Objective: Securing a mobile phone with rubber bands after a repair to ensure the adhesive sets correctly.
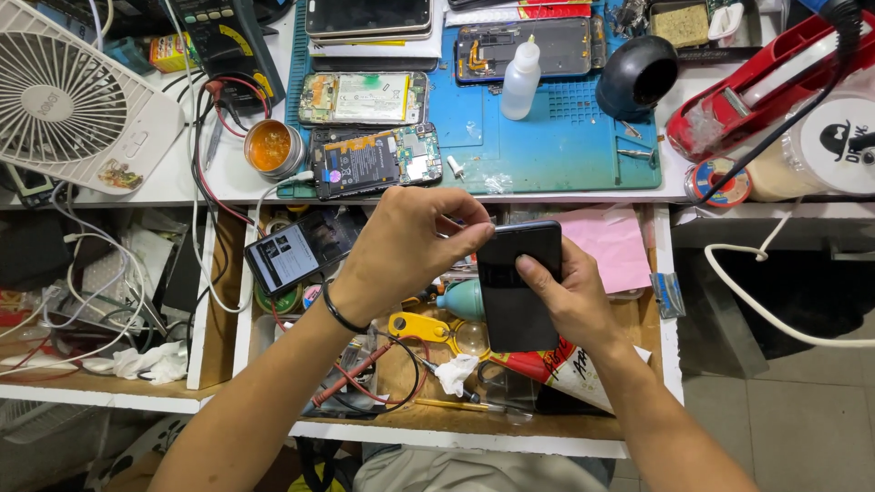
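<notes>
A blue rubber work mat (556,137) covers the white bench top, carrying two opened phones with bare circuit boards (375,159) and a small white plastic squeeze bottle (521,80). A white square desk fan (73,100) lies at the far left. Over the open wooden drawer (437,415) (crowded with tools), the right hand (574,301) grips a black slab-shaped smartphone (518,282) from the side, thumb on its back. The left hand (401,246) pinches the phone's upper left edge with closed fingertips
</notes>
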